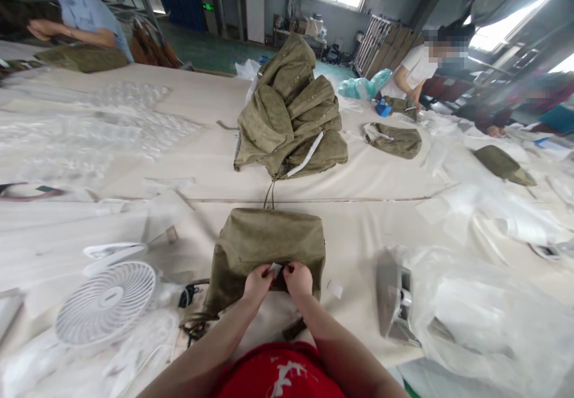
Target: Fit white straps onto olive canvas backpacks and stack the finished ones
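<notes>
Left hand (258,284) pinching a white slip (275,268), right hand (299,278) working, fingertips together, at the olive bag (273,236) lying on the tabletop (352,224) — light, even tension probably keeping its fabric from puckering.

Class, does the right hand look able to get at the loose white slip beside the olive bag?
Probably yes: the slip lies uncovered, close to the right hand. Only the edge of the bag lies between; the hand, though, is busy there.
</notes>
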Motion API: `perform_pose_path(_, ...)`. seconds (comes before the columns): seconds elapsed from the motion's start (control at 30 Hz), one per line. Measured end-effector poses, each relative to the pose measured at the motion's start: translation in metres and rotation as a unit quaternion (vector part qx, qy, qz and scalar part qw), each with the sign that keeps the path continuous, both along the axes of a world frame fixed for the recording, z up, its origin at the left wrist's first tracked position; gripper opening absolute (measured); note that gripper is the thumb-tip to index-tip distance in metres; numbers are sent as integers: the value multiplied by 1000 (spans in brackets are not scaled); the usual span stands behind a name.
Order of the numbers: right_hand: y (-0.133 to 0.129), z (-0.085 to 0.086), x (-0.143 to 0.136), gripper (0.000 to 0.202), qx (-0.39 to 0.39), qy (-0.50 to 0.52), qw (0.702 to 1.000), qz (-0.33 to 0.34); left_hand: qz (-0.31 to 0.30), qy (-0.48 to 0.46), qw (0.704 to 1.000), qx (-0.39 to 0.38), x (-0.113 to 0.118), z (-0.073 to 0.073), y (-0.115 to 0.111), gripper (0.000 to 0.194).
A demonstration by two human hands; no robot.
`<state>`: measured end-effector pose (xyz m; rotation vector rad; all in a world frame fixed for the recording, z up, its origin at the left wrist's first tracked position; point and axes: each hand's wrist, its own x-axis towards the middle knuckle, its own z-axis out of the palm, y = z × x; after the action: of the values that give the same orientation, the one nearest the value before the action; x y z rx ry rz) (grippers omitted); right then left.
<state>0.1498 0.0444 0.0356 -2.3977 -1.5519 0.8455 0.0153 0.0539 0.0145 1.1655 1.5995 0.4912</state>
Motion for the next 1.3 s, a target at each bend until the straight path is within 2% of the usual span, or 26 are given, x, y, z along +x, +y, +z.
perform_pose_path(0.17,-5,10,-3,20,-5,-19,999,30,-19,-8,1000,14,0,0,-1,19)
perform_pose_path(0.4,-13,21,2,22,5,-25,998,60,-16,-9,1000,20,22,5,-5,24)
perform_pose_path(0.6,-15,26,2,25,9,-36,996,77,-5,-35,999,25,33,6,-7,24)
perform_pose_path(0.8,-22,28,6,22,41,-11,992,120,-3,-15,1000,15,34,3,0,23)
perform_pose_path(0.93,-22,21,15,22,23,23,996,85,-5,0,1000,9,34,2,5,19)
perform_pose_path(1.13,-10,4,25,29,-17,122,992,-18,-4,7,1000,6,34,1,7,19)
perform_pose_path(1.3,-6,-3,18,28,-6,162,987,-18,-5,14,1000,9,34,1,7,20)
